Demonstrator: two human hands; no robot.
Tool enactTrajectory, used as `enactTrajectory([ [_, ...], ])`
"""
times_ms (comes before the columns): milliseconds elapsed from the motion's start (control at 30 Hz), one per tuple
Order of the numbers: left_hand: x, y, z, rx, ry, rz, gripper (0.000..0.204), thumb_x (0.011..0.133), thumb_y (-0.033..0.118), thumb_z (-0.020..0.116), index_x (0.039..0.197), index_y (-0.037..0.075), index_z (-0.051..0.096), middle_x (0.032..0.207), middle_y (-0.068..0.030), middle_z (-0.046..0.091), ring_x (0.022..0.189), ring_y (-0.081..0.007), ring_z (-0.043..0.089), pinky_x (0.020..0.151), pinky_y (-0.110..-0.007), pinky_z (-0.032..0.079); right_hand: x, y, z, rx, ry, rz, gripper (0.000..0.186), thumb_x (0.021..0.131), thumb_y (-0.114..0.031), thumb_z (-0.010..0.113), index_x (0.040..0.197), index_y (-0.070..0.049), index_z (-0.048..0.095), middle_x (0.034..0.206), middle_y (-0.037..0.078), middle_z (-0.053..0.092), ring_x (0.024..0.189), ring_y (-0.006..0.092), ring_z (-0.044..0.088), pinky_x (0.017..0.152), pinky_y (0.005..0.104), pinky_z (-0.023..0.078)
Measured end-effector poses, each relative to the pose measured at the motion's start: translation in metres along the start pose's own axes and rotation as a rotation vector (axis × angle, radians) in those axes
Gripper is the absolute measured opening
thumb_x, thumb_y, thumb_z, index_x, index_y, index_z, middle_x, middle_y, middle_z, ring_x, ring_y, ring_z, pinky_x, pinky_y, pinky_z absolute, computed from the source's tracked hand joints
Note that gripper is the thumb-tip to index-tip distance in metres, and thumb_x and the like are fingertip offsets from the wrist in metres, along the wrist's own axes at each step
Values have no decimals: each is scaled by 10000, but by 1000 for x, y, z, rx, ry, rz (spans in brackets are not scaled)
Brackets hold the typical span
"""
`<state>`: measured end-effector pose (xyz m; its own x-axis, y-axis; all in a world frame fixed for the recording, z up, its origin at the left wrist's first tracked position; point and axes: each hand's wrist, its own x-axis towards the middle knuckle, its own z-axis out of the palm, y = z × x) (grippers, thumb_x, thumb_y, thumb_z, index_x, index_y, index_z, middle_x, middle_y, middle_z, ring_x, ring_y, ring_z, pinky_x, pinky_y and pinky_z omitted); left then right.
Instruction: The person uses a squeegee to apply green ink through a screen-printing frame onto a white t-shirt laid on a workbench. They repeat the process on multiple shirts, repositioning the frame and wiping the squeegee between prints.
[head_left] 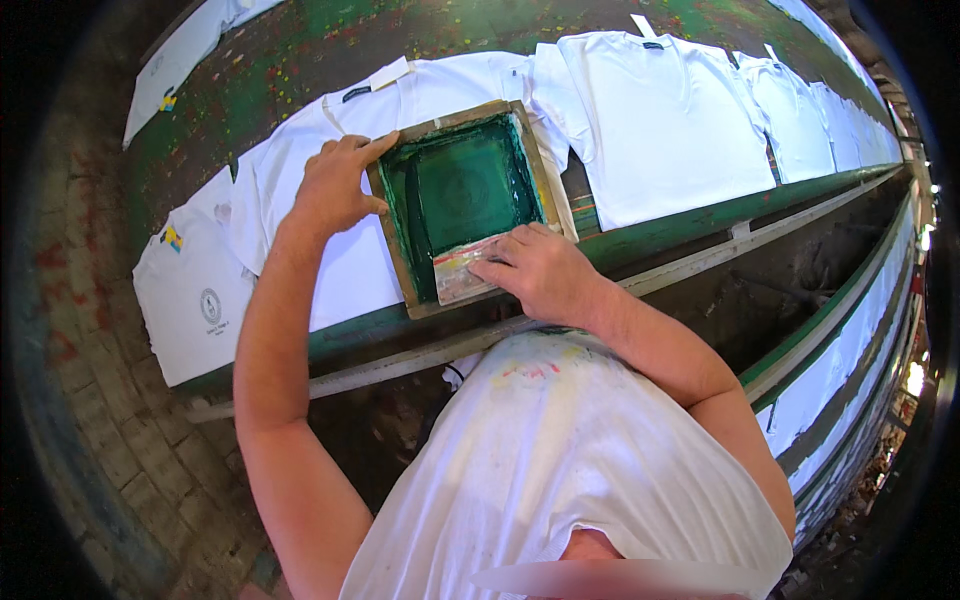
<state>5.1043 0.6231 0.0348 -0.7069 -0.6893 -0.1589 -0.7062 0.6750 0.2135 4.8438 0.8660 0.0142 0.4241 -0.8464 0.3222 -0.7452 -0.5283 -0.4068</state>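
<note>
A wooden screen printing frame with a green mesh lies over a white T-shirt on the long table. Dark wet ink lines the inside of its border. At its far left corner, my left hand grips the wood, with the thumb and forefinger along the edge. My right hand is closed on a paint-smeared squeegee, which rests on the mesh at the near side of the frame. Part of the squeegee is hidden under my fingers.
To the left lies a white shirt with a round dark print. More white shirts are laid along the paint-spotted green table to the right. A rail runs along its near edge. Another table with shirts stands at the right.
</note>
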Motion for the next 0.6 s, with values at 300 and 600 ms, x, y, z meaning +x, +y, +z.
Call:
enactTrajectory([
  [300, -69, 45, 90, -656, 550, -291, 584, 876, -12, 855, 1445, 22, 731, 1425, -207, 714, 1219, -350, 733, 1025, -434, 609, -21, -12, -8, 138, -71, 47, 450, 859, -210, 888, 1288, -105, 798, 1248, 115, 759, 1202, 328, 700, 1019, 460, 580],
  [600, -86, 97, 117, -522, 712, -230, 466, 877, -144, 641, 1293, 4, 793, 1610, -292, 564, 1428, -459, 556, 1230, -532, 444, -51, 19, -10, 299, 401, 488, 517, 942, -45, 805, 1446, -11, 693, 1383, 195, 719, 1284, 381, 685, 1121, 474, 548],
])
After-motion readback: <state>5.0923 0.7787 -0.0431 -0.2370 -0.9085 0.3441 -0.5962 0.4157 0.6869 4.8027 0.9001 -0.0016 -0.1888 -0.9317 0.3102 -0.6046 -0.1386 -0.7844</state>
